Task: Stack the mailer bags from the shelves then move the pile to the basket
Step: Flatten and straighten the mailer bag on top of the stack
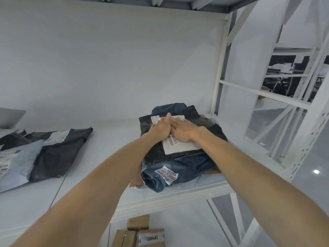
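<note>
— Left hand, what's it doing?
— Flat, palm down, fingers straight & close together, pressing on top of the pile. It grips nothing.
— Right hand?
— Same: flat, fingers straight, pressed on the pile just beside the left one. The two hands touch along their inner edges.
— Where's the pile?
— On the shelf, right end, near the white post and close to the front edge.
— What's in it?
— Top bag is black w/ a big white label, which is partly under both hands. Blue bag lies under it, with its front end sticking out toward the person and a small barcode label on it. More dark bags show at the back, but the no. of bags can't be told.
— Other bags?
— Yes, at the left end of the same shelf, well apart from the pile. Black bag lies flat, and grey bag is against its left side.
— Below the shelf?
— Cardboard boxes, lower level, below the shelf's front edge.
</note>
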